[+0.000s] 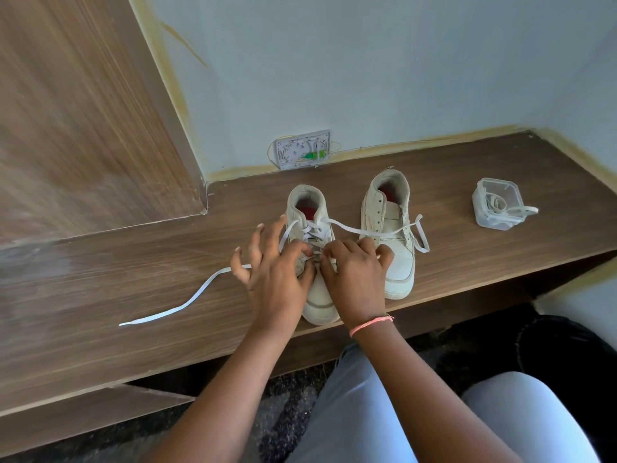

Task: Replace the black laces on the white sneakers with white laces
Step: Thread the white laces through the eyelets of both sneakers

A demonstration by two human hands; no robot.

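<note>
Here wooden shelf [467,202] meets pale wall [367,61].

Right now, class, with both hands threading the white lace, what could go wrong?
1. The right lace end lies draped over the unlaced sneaker; a pull may drag that shoe.
2. The left lace end trails long, so the ends may finish uneven.
3. The laced sneaker's toe overhangs the shelf edge and could tip off.

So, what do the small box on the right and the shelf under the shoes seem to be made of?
The small box looks like clear, glossy plastic: the coiled lace inside shows through its walls. The shelf looks like wood-grain laminate or veneer, matte brown with printed-looking streaks; solid wood cannot be excluded.
</note>
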